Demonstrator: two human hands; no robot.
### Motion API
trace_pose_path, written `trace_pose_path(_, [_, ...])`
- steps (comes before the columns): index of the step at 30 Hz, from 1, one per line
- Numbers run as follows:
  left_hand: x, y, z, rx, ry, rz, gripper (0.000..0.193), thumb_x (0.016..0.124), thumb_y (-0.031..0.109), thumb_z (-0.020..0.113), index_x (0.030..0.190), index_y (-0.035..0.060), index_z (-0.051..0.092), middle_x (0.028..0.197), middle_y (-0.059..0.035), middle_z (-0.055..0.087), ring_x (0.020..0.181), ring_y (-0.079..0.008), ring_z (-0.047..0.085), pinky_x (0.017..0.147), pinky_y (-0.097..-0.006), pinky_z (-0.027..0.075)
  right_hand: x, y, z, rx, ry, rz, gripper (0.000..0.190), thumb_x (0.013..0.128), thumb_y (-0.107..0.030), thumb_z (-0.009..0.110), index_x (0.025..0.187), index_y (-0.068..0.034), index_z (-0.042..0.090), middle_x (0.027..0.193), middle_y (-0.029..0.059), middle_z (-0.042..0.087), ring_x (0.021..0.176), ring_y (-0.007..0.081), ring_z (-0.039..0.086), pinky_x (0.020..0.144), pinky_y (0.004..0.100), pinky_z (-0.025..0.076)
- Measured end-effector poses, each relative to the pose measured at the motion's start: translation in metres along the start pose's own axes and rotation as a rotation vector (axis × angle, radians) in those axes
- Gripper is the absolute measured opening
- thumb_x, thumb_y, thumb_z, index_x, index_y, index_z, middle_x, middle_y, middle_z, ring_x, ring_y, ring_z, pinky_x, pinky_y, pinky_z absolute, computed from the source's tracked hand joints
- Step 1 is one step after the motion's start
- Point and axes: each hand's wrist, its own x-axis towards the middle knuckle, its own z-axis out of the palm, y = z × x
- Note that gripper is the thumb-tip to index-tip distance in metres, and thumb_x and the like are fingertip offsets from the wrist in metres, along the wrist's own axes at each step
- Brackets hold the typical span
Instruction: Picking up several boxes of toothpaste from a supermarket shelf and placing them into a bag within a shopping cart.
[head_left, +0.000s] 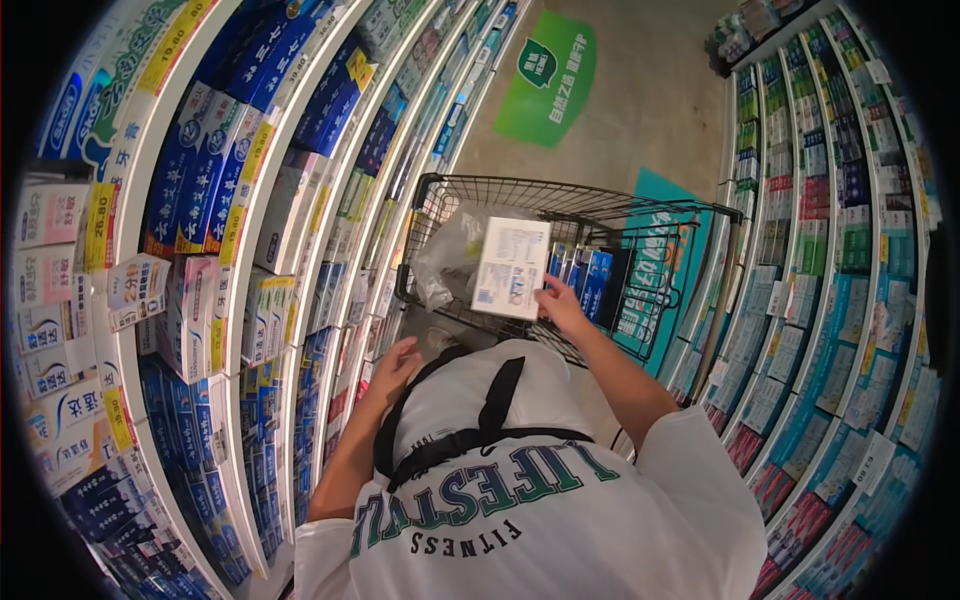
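Observation:
My right hand (562, 300) grips the lower right edge of a white printed carton (511, 268). The carton is held above a black wire shopping cart (517, 187), with its printed face towards me. Several blue boxes (589, 277) stand in the cart just right of the carton. A clear plastic bag (450, 255) with something greenish inside lies at the cart's left, partly hidden by the carton. My left hand (397, 367) holds nothing; its fingers are loosely bent in front of my body, between the cart and the left shelves.
Shelves (229, 397) of toothpaste boxes with price tags rise close on my left. More stocked shelves (799, 330) line the right side, near the cart's right end. Green (547, 82) and teal (652, 277) printed decals lie on the aisle floor (645, 90).

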Motion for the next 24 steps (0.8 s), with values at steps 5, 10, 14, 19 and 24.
trace_pose_path(5, [-0.051,-0.078,-0.03,-0.098,0.063,-0.316,0.042,0.095,0.014,0.058,0.134,0.0047,0.046,0.124,-0.0185,0.056,0.111,-0.0237,0.057,0.091,-0.0347,0.047,0.053,0.076,-0.073,-0.197,0.156,0.076,0.042,0.083,-0.015,0.064,0.122,-0.001,0.059,0.073,0.0077,0.065,0.06,0.0125,0.059,0.056,0.0274,0.046])
trace_pose_path(10, [-0.112,-0.091,-0.032,0.312,0.095,-0.363,0.035,0.096,0.015,0.055,0.129,0.0057,0.049,0.102,-0.0171,0.065,0.091,-0.0235,0.065,0.08,-0.0343,0.051,0.1,0.133,-0.103,-0.432,0.077,0.141,0.053,0.083,-0.015,0.064,0.132,0.001,0.051,0.095,0.019,0.068,0.082,0.0259,0.068,0.066,0.0342,0.054])
trace_pose_path(14, [-0.151,-0.076,-0.029,0.29,0.112,-0.437,0.03,0.096,0.015,0.056,0.124,0.0067,0.05,0.099,-0.0123,0.066,0.09,-0.0165,0.063,0.078,-0.0307,0.051,0.126,0.159,-0.093,-0.906,0.185,-0.007,0.058,0.077,-0.02,0.065,0.128,0.003,0.051,0.102,0.0247,0.067,0.091,0.0371,0.067,0.078,0.0397,0.053])
trace_pose_path(19, [-0.171,-0.1,-0.032,0.03,0.253,-0.433,0.028,0.096,0.011,0.055,0.123,0.0067,0.053,0.101,-0.0109,0.066,0.093,-0.0166,0.064,0.082,-0.0296,0.05,0.157,0.191,-0.084,-0.915,0.202,0.232,0.054,0.075,-0.024,0.066,0.119,0.006,0.055,0.103,0.0296,0.065,0.098,0.0393,0.064,0.089,0.0421,0.05])
trace_pose_path(24, [-0.147,-0.01,-0.028,0.33,0.326,-0.314,0.026,0.093,0.011,0.058,0.118,0.0026,0.058,0.103,-0.0112,0.067,0.094,-0.0179,0.064,0.083,-0.0308,0.05,0.159,0.191,-0.071,-1.169,-0.095,0.223,0.062,0.081,-0.028,0.064,0.127,0.01,0.048,0.118,0.0347,0.057,0.112,0.0421,0.057,0.095,0.0399,0.047])
